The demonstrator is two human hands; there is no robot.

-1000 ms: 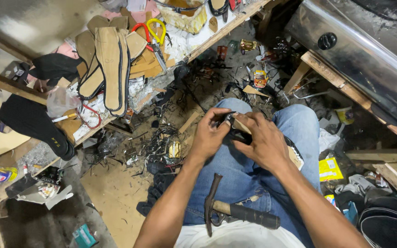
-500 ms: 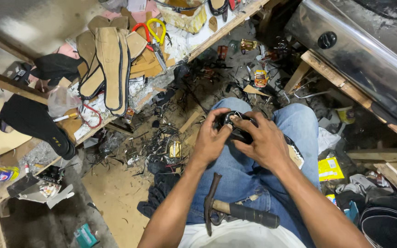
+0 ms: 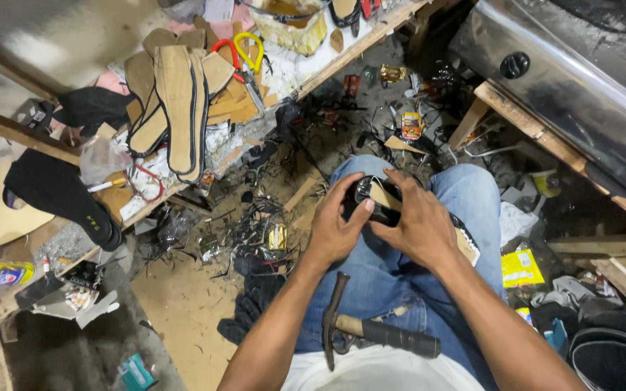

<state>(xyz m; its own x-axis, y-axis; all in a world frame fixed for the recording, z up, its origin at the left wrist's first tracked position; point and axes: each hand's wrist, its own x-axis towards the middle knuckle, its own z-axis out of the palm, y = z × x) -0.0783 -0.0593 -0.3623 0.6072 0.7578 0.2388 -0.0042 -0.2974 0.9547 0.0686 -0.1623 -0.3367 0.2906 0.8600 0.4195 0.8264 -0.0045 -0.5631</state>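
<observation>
Both hands over knees, left hand (image 3: pixel 336 230) and right hand (image 3: pixel 416 226) curled round small black shoe piece (image 3: pixel 371 201) with tan strip, gripping it together. Claw hammer (image 3: pixel 371 333) on lap, near. Shoe soles (image 3: pixel 175 101) stacked on messy plank bench (image 3: pixel 342 59) far left. Dirt floor (image 3: pixel 182 304) littered with scraps.

One view only — a camera worn on the head, looking steeply down over the person's own forearms onto the lap; the left hand (image 3: pixel 335 228) and right hand (image 3: pixel 418 228) sit close, near centre; the cluttered floor (image 3: pixel 182 311) lies farther off — no second view shares it.
</observation>
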